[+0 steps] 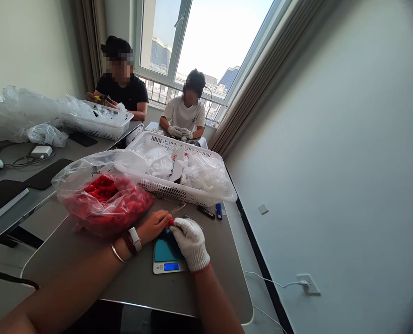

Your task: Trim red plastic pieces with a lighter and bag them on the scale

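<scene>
My bare left hand (155,225), with a watch and bracelets at the wrist, meets my right hand (190,236), which wears a white knitted glove. Between the fingertips of both sits a small red piece (171,222), mostly hidden; its exact kind does not show. Both hands are closed on it. Just beneath them lies a digital kitchen scale (164,253) with a teal platform and a lit blue display. To the left stands a large clear plastic bag (84,208) full of similar red pieces.
A white plastic basket (206,199) holding clear bags stands behind my hands. Near it lie a black lighter-like object (205,212) and a blue one (219,211). Two people sit across, by the window. A side table (67,149) with plastic bags and a phone (83,138) adjoins at left.
</scene>
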`<move>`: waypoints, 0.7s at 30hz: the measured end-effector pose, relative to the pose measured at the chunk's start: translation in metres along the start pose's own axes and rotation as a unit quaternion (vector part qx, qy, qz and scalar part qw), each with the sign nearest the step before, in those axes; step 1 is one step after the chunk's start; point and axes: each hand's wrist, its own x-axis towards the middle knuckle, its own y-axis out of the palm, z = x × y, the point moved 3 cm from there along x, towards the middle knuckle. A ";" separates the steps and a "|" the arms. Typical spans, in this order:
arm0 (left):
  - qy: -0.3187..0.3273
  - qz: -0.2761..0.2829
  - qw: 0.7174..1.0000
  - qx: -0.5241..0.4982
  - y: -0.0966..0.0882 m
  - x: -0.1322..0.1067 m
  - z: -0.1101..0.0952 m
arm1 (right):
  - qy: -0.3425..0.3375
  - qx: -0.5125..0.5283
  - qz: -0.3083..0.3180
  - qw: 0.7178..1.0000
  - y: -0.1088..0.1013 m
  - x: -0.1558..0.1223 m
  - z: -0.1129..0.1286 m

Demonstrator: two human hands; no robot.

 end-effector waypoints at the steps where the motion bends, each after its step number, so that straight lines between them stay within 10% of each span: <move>1: -0.001 0.000 1.000 -0.003 0.000 0.000 -0.001 | 0.006 -0.001 -0.008 1.000 0.000 0.000 -0.001; 13: 0.032 0.002 0.999 0.001 0.001 -0.003 -0.006 | 0.181 0.177 -0.025 0.967 0.003 -0.006 -0.009; 21: -0.011 -0.084 0.995 -0.055 -0.006 -0.003 -0.003 | 0.168 0.119 -0.081 0.975 0.000 -0.008 -0.014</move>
